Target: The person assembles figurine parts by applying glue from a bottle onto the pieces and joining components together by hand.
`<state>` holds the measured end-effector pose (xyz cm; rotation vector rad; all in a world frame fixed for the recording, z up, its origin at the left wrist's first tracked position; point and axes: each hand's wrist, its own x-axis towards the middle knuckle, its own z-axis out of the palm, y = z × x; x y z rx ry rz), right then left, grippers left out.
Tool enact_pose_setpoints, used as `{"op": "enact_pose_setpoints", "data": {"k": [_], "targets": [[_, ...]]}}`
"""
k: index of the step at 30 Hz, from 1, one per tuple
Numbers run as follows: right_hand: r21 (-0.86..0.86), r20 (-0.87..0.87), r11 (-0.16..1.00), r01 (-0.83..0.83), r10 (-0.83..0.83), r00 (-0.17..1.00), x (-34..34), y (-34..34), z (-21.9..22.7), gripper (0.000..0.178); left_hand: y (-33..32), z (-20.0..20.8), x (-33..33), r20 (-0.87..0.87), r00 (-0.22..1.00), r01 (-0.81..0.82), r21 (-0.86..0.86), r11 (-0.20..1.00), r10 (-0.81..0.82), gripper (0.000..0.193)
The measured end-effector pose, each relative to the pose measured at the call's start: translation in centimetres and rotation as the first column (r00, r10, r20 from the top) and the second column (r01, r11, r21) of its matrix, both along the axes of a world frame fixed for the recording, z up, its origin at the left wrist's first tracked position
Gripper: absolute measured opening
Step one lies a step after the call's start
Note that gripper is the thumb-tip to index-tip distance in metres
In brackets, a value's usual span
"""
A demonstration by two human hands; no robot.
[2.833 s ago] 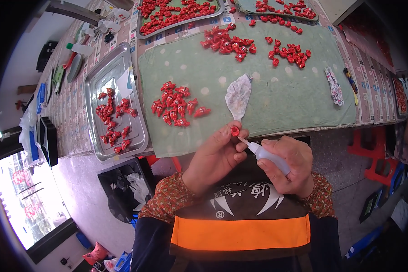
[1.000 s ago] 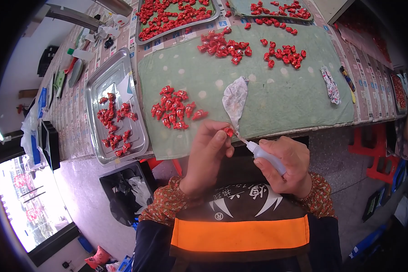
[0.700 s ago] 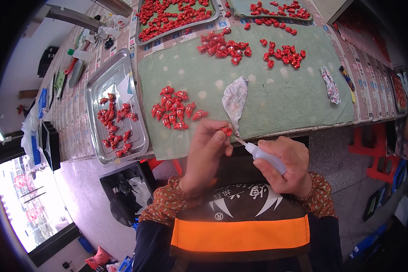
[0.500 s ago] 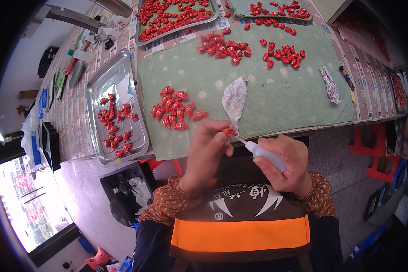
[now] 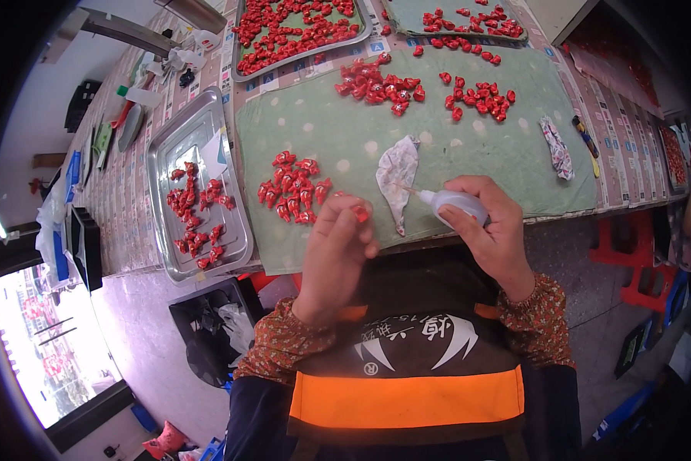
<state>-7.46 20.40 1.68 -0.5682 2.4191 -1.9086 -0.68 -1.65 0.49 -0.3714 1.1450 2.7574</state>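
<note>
My left hand (image 5: pixel 334 250) is closed, pinching a small red piece (image 5: pixel 362 214) between thumb and fingers just above the mat's near edge. In my right hand (image 5: pixel 493 230) is a translucent squeeze bottle (image 5: pixel 459 206) with a thin tip, tilted to the left. That tip points over a crumpled white cloth (image 5: pixel 398 169); whether it touches the cloth I cannot tell. Left of the cloth, a cluster of glossy red figure-like pieces (image 5: pixel 292 184) lies on the green dotted mat (image 5: pixel 484 173). Fingers of my left hand hide part of the pinched piece.
A metal tray (image 5: pixel 242 230) with several red pieces stands at the left. Another full metal tray (image 5: pixel 367 23) and more red clusters (image 5: pixel 376 81) are at the back. A patterned rolled cloth (image 5: pixel 557 150) and a yellow-and-dark tool (image 5: pixel 588 142) lie at the right.
The bottle tip has moved up and away from the red piece, to over the white cloth. My left hand has drawn slightly left, turning the piece it holds.
</note>
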Motion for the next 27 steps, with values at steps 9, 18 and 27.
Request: {"op": "enact_pose_setpoints", "data": {"k": [9, 18, 27], "targets": [[0.518, -0.407, 0.836, 0.183, 0.052, 0.912, -1.4, -0.6, -0.4, 0.023, -0.7, 0.5, -0.4, 0.046, 0.998, -0.038, 0.024, 0.999, 0.037, 0.020], [0.442, -0.473, 0.846, 0.300, -0.064, 0.879, -7.3, 0.6, -0.3, 0.019, -0.2, 1.1, -0.8, 0.061, 0.998, -0.013, 0.049, 0.999, 0.010, 0.021], [0.560, -0.566, 0.707, 0.432, -0.055, 0.822, -9.8, -0.8, -2.2, 0.015, 0.6, 1.2, -0.9, 0.062, 0.998, 0.018, 0.076, 0.997, -0.023, 0.022]]}}
